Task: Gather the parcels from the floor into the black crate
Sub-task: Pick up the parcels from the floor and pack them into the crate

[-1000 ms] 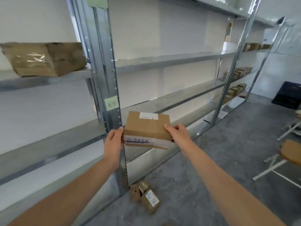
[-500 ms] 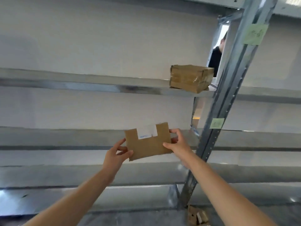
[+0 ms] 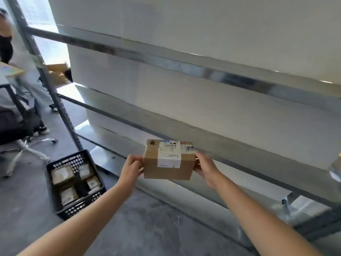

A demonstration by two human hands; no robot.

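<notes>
I hold a brown cardboard parcel with a white shipping label in mid-air in front of the metal shelving. My left hand grips its left end and my right hand grips its right end. The black crate sits on the grey floor to the lower left of the parcel, about an arm's length from my left hand. Several small labelled parcels lie inside it.
Long metal shelves run along the white wall ahead and to the right. An office chair and a standing person are at the far left. Cardboard boxes lie behind the shelf upright.
My view has swung left and down, bringing the black crate into sight. Both hands have kept hold of the parcel, which is now turned with its label facing me.
</notes>
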